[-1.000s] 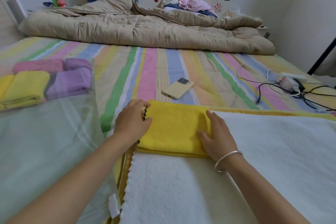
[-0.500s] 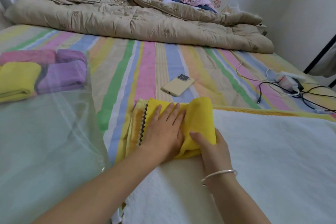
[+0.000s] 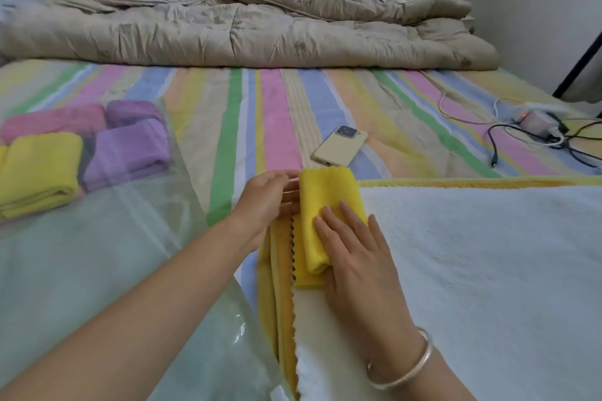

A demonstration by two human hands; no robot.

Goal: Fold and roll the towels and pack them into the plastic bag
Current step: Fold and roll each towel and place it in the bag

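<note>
Near the phone (image 3: pixel 340 150), the flat right hand (image 3: pixel 355 257) presses the yellow towel (image 3: pixel 325 192); the left hand (image 3: pixel 265 205) touches its side, fingers straight.

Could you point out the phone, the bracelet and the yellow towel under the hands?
phone (image 3: pixel 340 150), head view, middle of its back.
bracelet (image 3: pixel 418 368), head view, band at the right wrist.
yellow towel (image 3: pixel 325 192), head view, top of the roll.

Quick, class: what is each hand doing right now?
Left hand: open, fingers touching the yellow towel at its side.
Right hand: open, pressing flat on the towel.
</note>
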